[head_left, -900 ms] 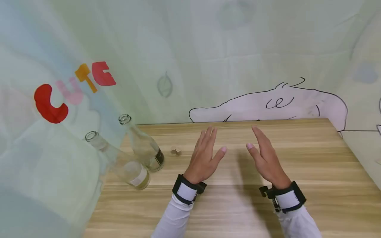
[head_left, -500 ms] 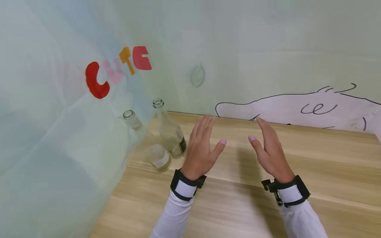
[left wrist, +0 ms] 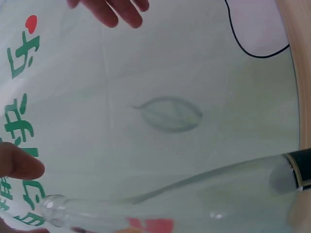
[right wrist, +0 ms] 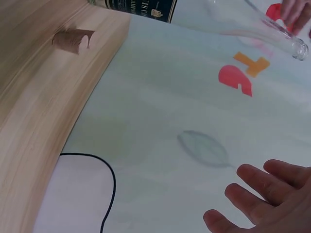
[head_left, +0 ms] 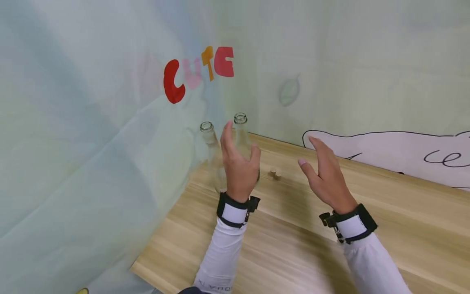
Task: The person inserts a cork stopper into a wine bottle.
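Observation:
Two clear glass bottles stand upright near the table's left corner. In the head view my left hand [head_left: 240, 171] is raised before them, hiding much of the dark-labelled bottle [head_left: 240, 132] and part of the other bottle [head_left: 214, 149]. Its thumb and fingers are spread around nothing that I can see gripped. The left wrist view has the dark-labelled bottle [left wrist: 209, 194] along the bottom, its mouth close to the thumb [left wrist: 22, 162]. Over the table at right, my right hand [head_left: 328, 177] hovers with relaxed, spread fingers [right wrist: 252, 194], touching nothing.
Two small corks [head_left: 275, 174] lie on the wooden table [head_left: 279, 245], right of the bottles. Printed cloth [head_left: 110, 143] rises along the table's left and back edges, with coloured letters and a leaf drawing.
The head view has turned left, so the bottles appear further right. My left hand has moved to the bottles and its fingers have bent somewhat. The right hand keeps its pose.

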### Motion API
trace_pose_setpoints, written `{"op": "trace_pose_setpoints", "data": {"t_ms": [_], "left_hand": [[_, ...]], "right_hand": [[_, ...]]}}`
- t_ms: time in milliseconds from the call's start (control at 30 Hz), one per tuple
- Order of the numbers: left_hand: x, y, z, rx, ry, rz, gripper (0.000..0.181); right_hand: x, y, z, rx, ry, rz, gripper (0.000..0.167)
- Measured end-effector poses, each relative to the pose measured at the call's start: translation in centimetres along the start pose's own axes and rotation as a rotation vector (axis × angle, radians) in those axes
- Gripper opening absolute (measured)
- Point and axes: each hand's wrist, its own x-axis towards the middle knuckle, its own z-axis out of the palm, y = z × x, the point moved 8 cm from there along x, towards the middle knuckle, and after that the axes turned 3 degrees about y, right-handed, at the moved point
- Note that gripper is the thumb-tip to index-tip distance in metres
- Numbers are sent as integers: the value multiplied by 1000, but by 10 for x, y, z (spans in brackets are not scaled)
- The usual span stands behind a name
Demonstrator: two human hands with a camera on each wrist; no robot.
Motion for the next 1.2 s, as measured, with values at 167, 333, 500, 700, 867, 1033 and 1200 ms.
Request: {"op": "trace_pose_setpoints", "data": {"t_ms": [167, 333, 500, 700, 867, 1033, 1200], "left_hand": [[-6, -32, 32, 29, -14, -167, 73], [-10, -51, 31, 172, 76, -194, 54], [-6, -58, 26, 178, 110, -188, 24], [-3, -42, 26, 137, 13, -205, 16], [-5, -2, 21, 46, -68, -162, 14], [-26, 45, 26, -181, -210, -102, 13], [-61, 82, 41, -381, -395, -96, 14]], "right_hand": [[-17, 13, -14, -18, 2, 75, 63], [-29, 19, -19, -20, -1, 121, 61], [-41, 23, -25, -11, 15, 147, 59], [-50, 25, -34, -13, 53, 157, 57], [-52, 27, -39, -17, 61, 160, 56], [-58, 30, -44, -27, 72, 180, 56], [-62, 37, -51, -42, 86, 188, 55]]}}
